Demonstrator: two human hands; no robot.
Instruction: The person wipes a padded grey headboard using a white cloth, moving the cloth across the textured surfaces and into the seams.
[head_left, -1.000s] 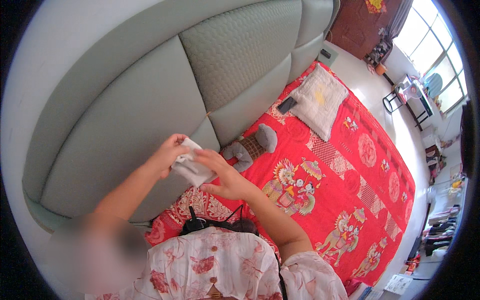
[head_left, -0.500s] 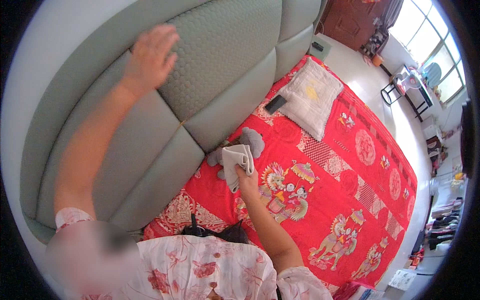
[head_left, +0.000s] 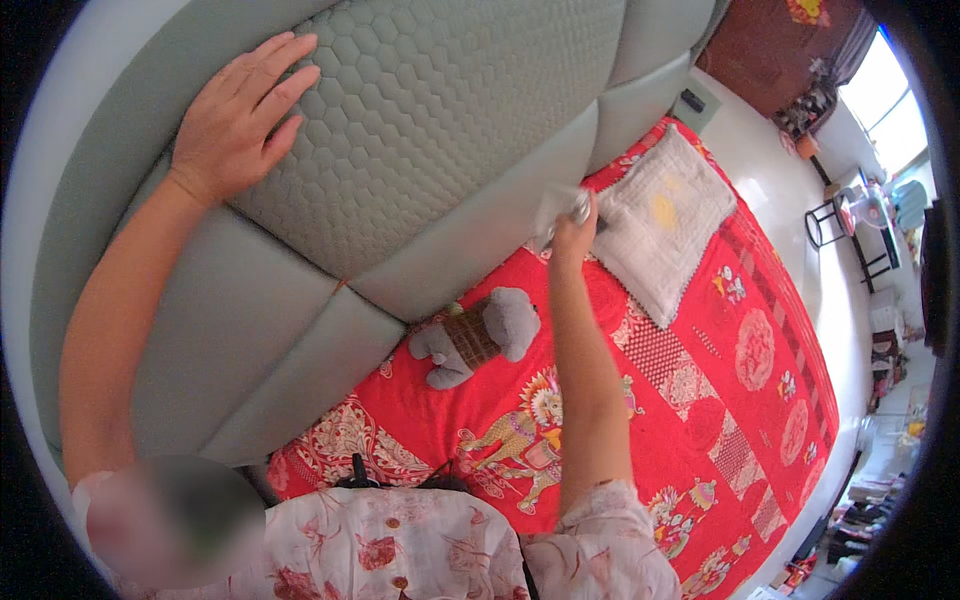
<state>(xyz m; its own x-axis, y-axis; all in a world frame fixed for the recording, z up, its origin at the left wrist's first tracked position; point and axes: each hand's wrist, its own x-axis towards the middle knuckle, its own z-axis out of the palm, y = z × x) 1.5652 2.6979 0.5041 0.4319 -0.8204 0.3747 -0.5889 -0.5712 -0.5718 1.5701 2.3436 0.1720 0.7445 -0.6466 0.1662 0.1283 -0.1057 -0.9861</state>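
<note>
My left hand (head_left: 240, 115) lies flat on the grey-green padded headboard (head_left: 460, 110), fingers somewhat spread, at its upper left. In my right hand (head_left: 572, 240) is a folded pale grey cloth (head_left: 556, 208), smeared by motion. That hand is in front of the headboard's lower padding, beside the pillow; whether the cloth touches the padding I cannot tell. A grey plush toy (head_left: 512, 325) with a brown checked body lies on the red patterned bedsheet (head_left: 690, 430), against the headboard's foot.
A pale pillow (head_left: 665, 220) with a yellow patch lies at the bed's far end. Beyond it are a small bedside stand (head_left: 697, 105), a brown door (head_left: 770, 60), and a stool (head_left: 825, 225) near the window. A black strapped thing (head_left: 360, 470) shows by my waist.
My right hand has carried the cloth up and right, from over the plush toy to the headboard near the pillow. My left hand has shifted left along the headboard. The view has shifted.
</note>
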